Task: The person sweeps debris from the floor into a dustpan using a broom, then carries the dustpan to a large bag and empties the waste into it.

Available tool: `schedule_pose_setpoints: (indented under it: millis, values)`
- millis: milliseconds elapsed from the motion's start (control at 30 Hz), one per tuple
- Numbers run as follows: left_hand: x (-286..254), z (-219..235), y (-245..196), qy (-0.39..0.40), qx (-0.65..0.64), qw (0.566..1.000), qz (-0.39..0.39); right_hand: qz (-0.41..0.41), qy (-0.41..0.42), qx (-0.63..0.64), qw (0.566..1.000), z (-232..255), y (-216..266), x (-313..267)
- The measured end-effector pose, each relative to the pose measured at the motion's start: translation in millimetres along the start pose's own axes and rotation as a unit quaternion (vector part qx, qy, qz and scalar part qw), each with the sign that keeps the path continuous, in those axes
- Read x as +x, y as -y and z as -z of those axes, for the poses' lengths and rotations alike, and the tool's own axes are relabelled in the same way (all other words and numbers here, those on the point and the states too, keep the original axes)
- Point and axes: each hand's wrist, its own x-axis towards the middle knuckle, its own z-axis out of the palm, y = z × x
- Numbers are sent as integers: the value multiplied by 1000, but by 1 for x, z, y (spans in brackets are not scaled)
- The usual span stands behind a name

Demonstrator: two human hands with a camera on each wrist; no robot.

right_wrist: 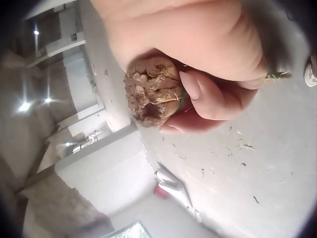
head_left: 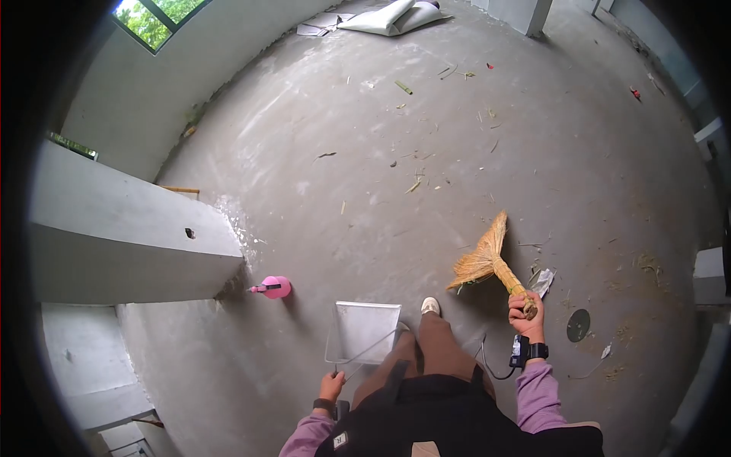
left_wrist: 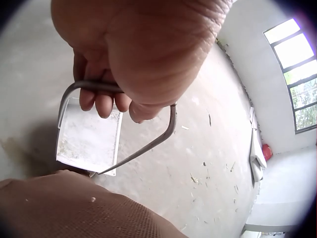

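A straw broom is gripped near the end of its handle by my right hand, its bristles fanned out ahead and to the left. In the right wrist view the fingers of my right hand curl round the handle beside its blunt end. My left hand holds the metal handle of a white dustpan, left of the legs. The left wrist view shows my left hand with its fingers hooked over the bent bar, the dustpan below.
A pink spray bottle stands left of the dustpan near a wall end. Straw bits and other scraps lie on the concrete floor. A crumpled wrapper is beside the broom handle, a round drain cover farther right, folded sheets far ahead.
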Motion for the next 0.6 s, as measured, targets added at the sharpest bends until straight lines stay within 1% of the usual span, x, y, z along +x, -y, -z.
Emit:
schedule_pose_setpoints:
  millis: [33, 67, 100, 133, 167, 267, 300, 400, 467, 500, 533, 600]
  values:
    - [2, 0, 0, 3, 13, 1000, -7, -23, -15, -13, 1000, -4, -5, 0]
    - [3, 3, 3, 6, 26, 1000, -13, -25, -40, -56, 997, -3, -17, -1]
    - [-12, 8, -20, 5, 67, 998, -9, -29, -63, -99, 993, -4, -32, 0]
    - [-12, 10, -13, 5, 60, 998, -11, -34, -85, -142, 986, -5, -45, 2]
    - [-10, 11, -10, 3, 52, 999, -13, -46, -87, -164, 982, 3, -53, 5]
    - [-8, 13, 8, -7, 54, 998, -12, -84, -75, -228, 967, 2, -83, 5]
    - [-5, 15, 15, -7, 61, 998, -12, -123, -35, -211, 969, -1, -91, 7]
    - [-2, 13, 38, -31, 44, 998, -42, -181, -38, -234, 954, -17, -118, 19]
    - [-3, 17, 39, -17, 76, 996, -52, -228, -12, -228, 947, -20, -139, 46]
    - [-5, 17, 38, -10, 92, 994, -58, -245, -2, -227, 943, -20, -150, 62]
    - [-9, 17, 37, -6, 95, 994, -48, -254, 1, -227, 940, -29, -163, 73]
    - [-15, 19, 35, 3, 106, 994, -32, -261, -2, -209, 942, -29, -180, 96]
